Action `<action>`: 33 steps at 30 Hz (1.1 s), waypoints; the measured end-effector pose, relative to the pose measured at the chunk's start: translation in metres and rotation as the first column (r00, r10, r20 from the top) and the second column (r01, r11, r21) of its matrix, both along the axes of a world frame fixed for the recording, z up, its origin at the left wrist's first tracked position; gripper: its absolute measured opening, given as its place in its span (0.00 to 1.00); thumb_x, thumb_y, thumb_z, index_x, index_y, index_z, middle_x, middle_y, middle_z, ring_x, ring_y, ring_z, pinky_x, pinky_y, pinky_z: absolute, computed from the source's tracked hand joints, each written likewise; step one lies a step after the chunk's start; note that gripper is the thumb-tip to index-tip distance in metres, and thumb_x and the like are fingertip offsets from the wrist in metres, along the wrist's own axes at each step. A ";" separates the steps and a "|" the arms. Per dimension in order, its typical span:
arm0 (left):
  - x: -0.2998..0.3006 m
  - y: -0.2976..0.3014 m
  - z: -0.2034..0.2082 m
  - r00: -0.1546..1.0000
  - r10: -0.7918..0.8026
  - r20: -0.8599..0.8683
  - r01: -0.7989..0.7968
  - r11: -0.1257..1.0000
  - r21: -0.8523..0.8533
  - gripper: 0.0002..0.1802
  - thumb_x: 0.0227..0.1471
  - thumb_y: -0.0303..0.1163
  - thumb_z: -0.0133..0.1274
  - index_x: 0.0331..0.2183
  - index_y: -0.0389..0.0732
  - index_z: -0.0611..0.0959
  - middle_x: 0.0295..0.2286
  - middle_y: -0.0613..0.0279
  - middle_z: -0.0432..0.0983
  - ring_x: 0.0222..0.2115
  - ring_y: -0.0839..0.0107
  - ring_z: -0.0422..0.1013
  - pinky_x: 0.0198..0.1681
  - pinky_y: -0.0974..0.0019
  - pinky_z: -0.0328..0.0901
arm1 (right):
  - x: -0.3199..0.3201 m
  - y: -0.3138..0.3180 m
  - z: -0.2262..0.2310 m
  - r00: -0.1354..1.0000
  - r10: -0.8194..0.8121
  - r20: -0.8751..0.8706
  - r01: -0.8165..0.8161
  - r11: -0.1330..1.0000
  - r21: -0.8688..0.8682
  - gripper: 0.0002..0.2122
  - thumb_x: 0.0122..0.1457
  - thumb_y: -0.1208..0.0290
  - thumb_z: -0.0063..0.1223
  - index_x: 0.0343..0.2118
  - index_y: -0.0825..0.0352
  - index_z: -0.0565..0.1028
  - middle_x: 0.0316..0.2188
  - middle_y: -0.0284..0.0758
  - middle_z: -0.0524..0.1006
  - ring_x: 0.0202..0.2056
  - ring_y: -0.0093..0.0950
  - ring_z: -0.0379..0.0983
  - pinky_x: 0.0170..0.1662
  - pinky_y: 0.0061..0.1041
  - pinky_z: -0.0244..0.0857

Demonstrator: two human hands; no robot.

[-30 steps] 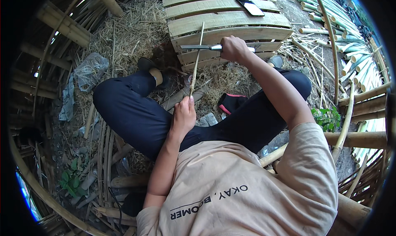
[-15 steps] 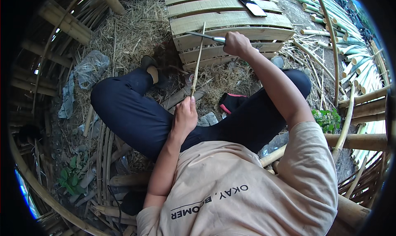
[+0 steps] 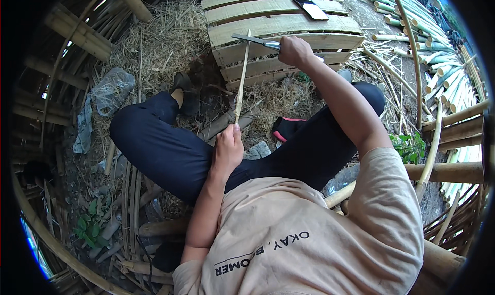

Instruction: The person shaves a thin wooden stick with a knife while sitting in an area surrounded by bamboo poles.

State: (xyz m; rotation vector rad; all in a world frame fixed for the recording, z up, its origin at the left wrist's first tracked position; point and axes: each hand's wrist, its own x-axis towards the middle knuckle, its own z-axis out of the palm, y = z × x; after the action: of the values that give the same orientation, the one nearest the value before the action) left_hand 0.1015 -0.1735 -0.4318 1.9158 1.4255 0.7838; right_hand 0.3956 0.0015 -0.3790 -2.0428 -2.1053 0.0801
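My left hand [image 3: 227,149] grips the near end of a thin bamboo strip [image 3: 241,83] that stands between my knees and reaches away from me. My right hand [image 3: 294,51] is shut on the handle of a knife [image 3: 255,40], whose blade lies across the strip's far tip. Both hands work in front of a low platform of bamboo slats [image 3: 278,23]. My legs in dark trousers are spread to either side of the strip.
A dark phone [image 3: 310,8] lies on the slat platform. Dry straw [image 3: 165,42] covers the ground at the upper left, with a crumpled plastic bag [image 3: 111,89]. Green bamboo poles [image 3: 438,63] are stacked at the right. Split strips [image 3: 129,192] lie beside my left leg.
My right hand has carried the knife up along the strip to its far tip. The left hand has kept its hold on the near end.
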 end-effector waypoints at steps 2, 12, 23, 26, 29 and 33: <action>-0.001 0.000 -0.002 1.000 0.001 0.017 -0.001 1.000 0.012 0.21 0.68 0.37 0.40 0.26 0.32 0.72 0.20 0.37 0.70 0.26 0.35 0.69 0.27 0.44 0.59 | -0.007 -0.001 0.002 0.998 0.070 -0.005 -0.070 0.998 -0.007 0.10 0.49 0.71 0.53 0.31 0.69 0.81 0.33 0.52 0.81 0.37 0.49 0.80 0.44 0.43 0.75; -0.001 -0.001 -0.004 0.999 0.003 -0.039 -0.003 1.000 0.011 0.19 0.67 0.36 0.40 0.28 0.33 0.75 0.20 0.36 0.73 0.26 0.35 0.71 0.28 0.40 0.63 | -0.005 -0.004 0.005 0.999 0.046 0.012 -0.045 0.999 -0.022 0.10 0.48 0.70 0.56 0.32 0.68 0.81 0.32 0.51 0.82 0.37 0.48 0.80 0.45 0.42 0.74; 0.006 -0.004 -0.003 0.989 0.045 -0.141 -0.030 0.994 0.108 0.18 0.67 0.35 0.41 0.29 0.33 0.75 0.21 0.36 0.74 0.26 0.36 0.72 0.29 0.41 0.65 | -0.019 -0.019 0.011 0.999 0.033 0.038 -0.030 0.997 -0.075 0.10 0.48 0.70 0.55 0.31 0.69 0.81 0.34 0.51 0.82 0.38 0.47 0.81 0.45 0.41 0.75; 0.008 -0.003 -0.004 0.992 0.023 -0.125 -0.012 0.996 0.094 0.17 0.67 0.35 0.41 0.29 0.33 0.75 0.21 0.36 0.74 0.26 0.36 0.73 0.29 0.40 0.65 | -0.014 -0.020 0.006 0.999 0.023 0.033 -0.020 0.996 -0.085 0.10 0.47 0.70 0.56 0.31 0.69 0.82 0.33 0.51 0.82 0.38 0.47 0.81 0.45 0.42 0.75; 0.010 -0.003 0.003 0.991 0.024 -0.135 -0.020 0.999 0.032 0.18 0.67 0.35 0.40 0.29 0.33 0.75 0.21 0.36 0.74 0.27 0.36 0.72 0.29 0.41 0.65 | 0.012 -0.012 -0.001 0.996 -0.090 -0.013 0.089 0.995 -0.040 0.10 0.46 0.70 0.56 0.30 0.69 0.82 0.33 0.52 0.81 0.37 0.49 0.80 0.44 0.43 0.75; 0.010 -0.001 0.002 0.992 0.021 -0.124 -0.018 1.000 0.023 0.19 0.67 0.36 0.40 0.29 0.34 0.75 0.22 0.37 0.75 0.26 0.36 0.72 0.30 0.41 0.65 | 0.007 -0.013 -0.005 0.999 -0.030 -0.038 0.028 0.999 -0.032 0.10 0.46 0.71 0.55 0.29 0.70 0.82 0.31 0.53 0.81 0.36 0.50 0.80 0.43 0.44 0.74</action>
State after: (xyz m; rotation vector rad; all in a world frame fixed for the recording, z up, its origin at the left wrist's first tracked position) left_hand 0.1115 -0.1749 -0.4299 2.0001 1.5175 0.7024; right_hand 0.4024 -0.0117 -0.3839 -2.0719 -2.0637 0.1485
